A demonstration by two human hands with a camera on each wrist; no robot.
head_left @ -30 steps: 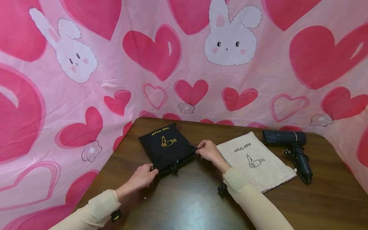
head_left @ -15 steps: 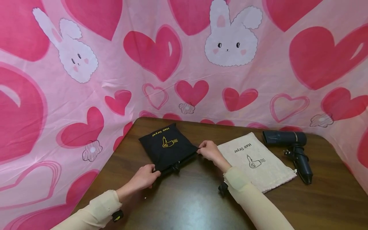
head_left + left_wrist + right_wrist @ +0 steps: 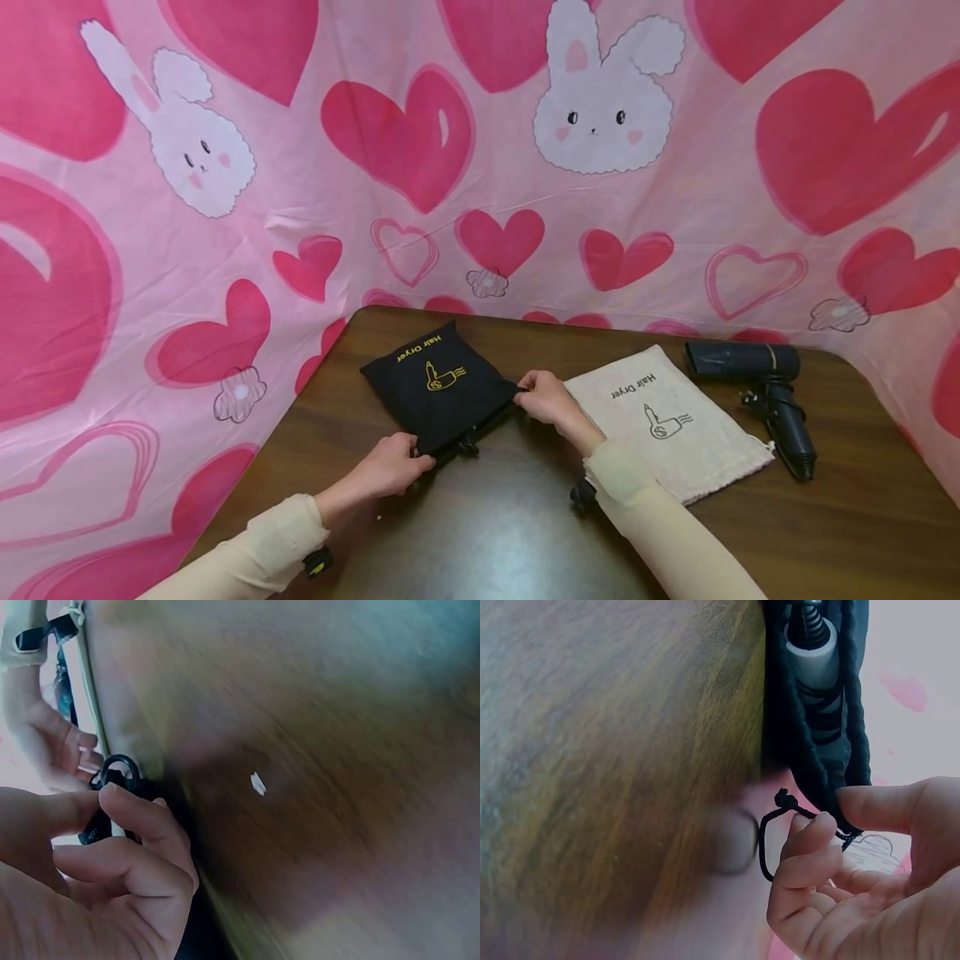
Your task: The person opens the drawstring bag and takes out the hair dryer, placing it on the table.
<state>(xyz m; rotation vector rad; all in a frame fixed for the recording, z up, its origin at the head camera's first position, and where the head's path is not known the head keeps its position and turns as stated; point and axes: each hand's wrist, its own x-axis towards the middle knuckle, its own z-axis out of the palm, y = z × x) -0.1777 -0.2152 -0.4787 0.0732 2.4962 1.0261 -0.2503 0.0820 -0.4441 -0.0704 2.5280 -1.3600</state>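
A black drawstring bag [image 3: 450, 408] with yellow "Hair Dryer" lettering lies on the left part of the table, its mouth toward me. My left hand [image 3: 392, 467] pinches the left corner of that mouth. At the opposite corner, my right hand [image 3: 551, 400] pinches the fabric between thumb and finger. The right wrist view looks into the parted mouth, where a pale handle end [image 3: 814, 664] with a coiled dark cord shows inside. A knotted black drawstring [image 3: 763, 840] loops out by the right fingers. Dark cord [image 3: 468, 443] sticks out at the mouth's middle.
Right of the black bag lies a cream drawstring bag [image 3: 645, 417], also marked "Hair Dryer", partly behind my right forearm. A dark hair dryer [image 3: 780, 417] with its cord wrapped round the handle lies beyond it. A tiny white scrap [image 3: 258, 784] sits on the wooden table [image 3: 480, 533].
My left hand has moved a little right and toward me, drawing the bag's left mouth corner along. The right hand has barely shifted and keeps its pinch.
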